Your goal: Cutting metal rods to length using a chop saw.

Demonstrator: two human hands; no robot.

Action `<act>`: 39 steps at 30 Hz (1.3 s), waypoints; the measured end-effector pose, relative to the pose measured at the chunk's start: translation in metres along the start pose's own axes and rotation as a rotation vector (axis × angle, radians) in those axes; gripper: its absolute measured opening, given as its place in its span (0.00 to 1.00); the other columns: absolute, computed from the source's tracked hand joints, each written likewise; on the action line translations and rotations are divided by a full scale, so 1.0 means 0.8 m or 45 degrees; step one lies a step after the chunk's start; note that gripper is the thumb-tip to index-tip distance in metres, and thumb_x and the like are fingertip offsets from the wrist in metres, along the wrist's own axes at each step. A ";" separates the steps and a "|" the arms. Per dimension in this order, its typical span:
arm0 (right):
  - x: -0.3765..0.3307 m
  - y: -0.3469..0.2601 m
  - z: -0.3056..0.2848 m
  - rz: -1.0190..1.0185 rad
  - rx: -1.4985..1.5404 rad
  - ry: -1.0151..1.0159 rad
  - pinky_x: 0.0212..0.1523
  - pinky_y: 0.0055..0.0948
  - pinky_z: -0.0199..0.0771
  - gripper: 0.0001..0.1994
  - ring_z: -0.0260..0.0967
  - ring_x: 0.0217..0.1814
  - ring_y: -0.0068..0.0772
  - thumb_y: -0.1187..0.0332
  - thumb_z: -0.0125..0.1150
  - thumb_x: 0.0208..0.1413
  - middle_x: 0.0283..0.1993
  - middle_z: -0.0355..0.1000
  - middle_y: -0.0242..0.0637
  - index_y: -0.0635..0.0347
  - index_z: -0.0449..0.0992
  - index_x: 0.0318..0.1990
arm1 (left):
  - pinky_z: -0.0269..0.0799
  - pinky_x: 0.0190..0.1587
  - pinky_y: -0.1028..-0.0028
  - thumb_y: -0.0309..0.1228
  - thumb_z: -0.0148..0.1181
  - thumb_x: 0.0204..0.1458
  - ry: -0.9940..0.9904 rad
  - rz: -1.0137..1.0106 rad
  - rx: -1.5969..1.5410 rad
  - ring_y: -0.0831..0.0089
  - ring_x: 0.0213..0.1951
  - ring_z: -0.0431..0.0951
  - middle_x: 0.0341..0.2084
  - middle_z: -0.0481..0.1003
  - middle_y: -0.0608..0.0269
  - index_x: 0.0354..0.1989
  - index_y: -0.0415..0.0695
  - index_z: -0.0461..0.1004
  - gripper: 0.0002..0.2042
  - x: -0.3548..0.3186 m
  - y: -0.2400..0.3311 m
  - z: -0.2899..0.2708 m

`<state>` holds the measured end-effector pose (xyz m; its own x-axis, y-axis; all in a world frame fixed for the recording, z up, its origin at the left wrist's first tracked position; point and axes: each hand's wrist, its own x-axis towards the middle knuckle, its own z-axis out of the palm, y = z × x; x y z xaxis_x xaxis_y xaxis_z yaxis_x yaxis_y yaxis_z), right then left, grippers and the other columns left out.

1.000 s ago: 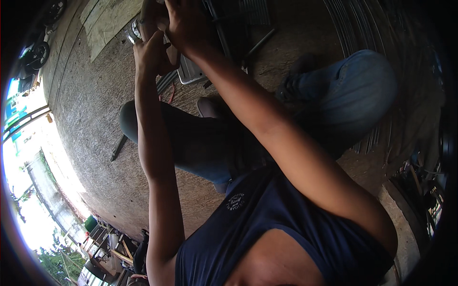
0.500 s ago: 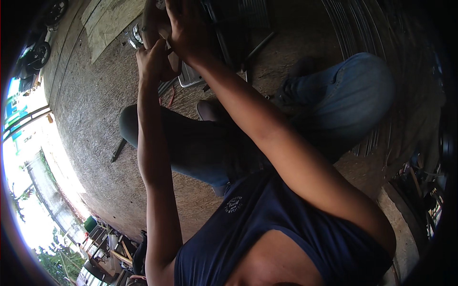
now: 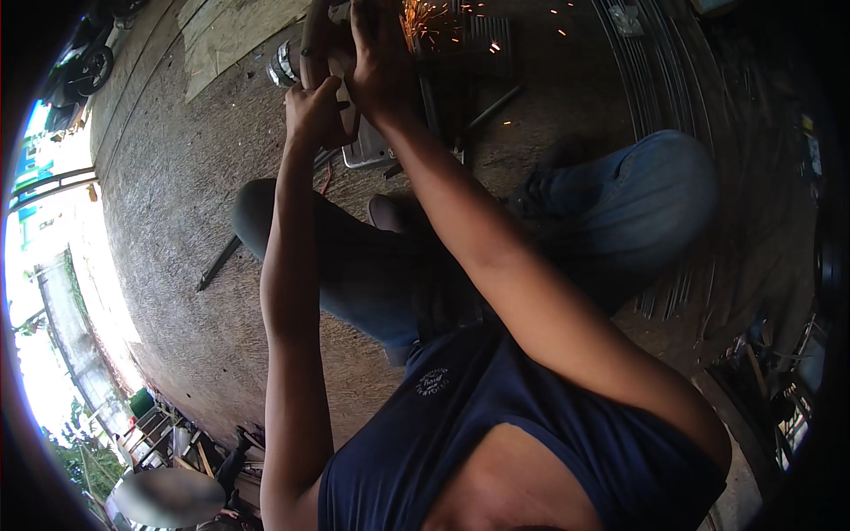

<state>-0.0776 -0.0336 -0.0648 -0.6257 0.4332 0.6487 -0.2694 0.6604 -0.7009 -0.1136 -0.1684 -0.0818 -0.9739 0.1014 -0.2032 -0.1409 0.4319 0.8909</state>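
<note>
At the top, my left hand [image 3: 314, 115] is wrapped round the loop-shaped handle [image 3: 346, 111] of a power tool whose upper part runs out of view. My right hand [image 3: 382, 84] sits just right of it, closed against the dark body of the same tool, with one finger stretched upward; its other fingers are mostly in shadow. Orange sparks [image 3: 421, 22] fly off to the right, beyond my right hand. Under the handle shows a metal base [image 3: 367, 156] with a pale edge. Both arms reach forward between my bent knees.
Long thin metal rods [image 3: 633, 80] lie at the right. A metal tube [image 3: 494, 108] and a ridged metal piece [image 3: 487, 40] are nearer the tool. To its left are a silvery roll [image 3: 282, 66] and a flat sheet [image 3: 226, 40]. A dark bar [image 3: 218, 264] lies by my left knee.
Sparks now spray to the right of the tool, where none showed before. The hands and tool appear slightly lower and further right, as the whole view has shifted. Both grips look the same.
</note>
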 end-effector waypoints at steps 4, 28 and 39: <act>-0.001 -0.004 0.004 -0.037 0.034 0.008 0.56 0.44 0.66 0.34 0.58 0.63 0.59 0.63 0.56 0.58 0.67 0.52 0.57 0.55 0.50 0.70 | 0.79 0.29 0.68 0.38 0.62 0.43 0.040 -0.041 0.106 0.62 0.30 0.83 0.25 0.78 0.47 0.35 0.22 0.72 0.24 -0.005 0.007 -0.001; -0.007 -0.011 0.010 -0.172 0.183 0.048 0.61 0.43 0.62 0.34 0.55 0.66 0.57 0.62 0.56 0.58 0.68 0.52 0.54 0.55 0.49 0.70 | 0.74 0.39 0.62 0.51 0.63 0.40 0.055 0.039 0.300 0.54 0.35 0.81 0.27 0.78 0.39 0.30 0.29 0.77 0.29 0.007 -0.019 -0.003; -0.024 -0.003 0.020 0.011 -0.008 -0.112 0.62 0.45 0.60 0.36 0.53 0.69 0.53 0.60 0.57 0.58 0.70 0.51 0.50 0.54 0.48 0.71 | 0.74 0.39 0.61 0.51 0.62 0.41 0.056 0.125 0.282 0.54 0.34 0.81 0.25 0.77 0.41 0.29 0.29 0.77 0.28 0.006 -0.026 -0.001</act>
<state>-0.0766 -0.0529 -0.0803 -0.6902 0.3834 0.6137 -0.2591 0.6610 -0.7043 -0.1151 -0.1773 -0.1009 -0.9885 0.1154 -0.0979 -0.0076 0.6081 0.7938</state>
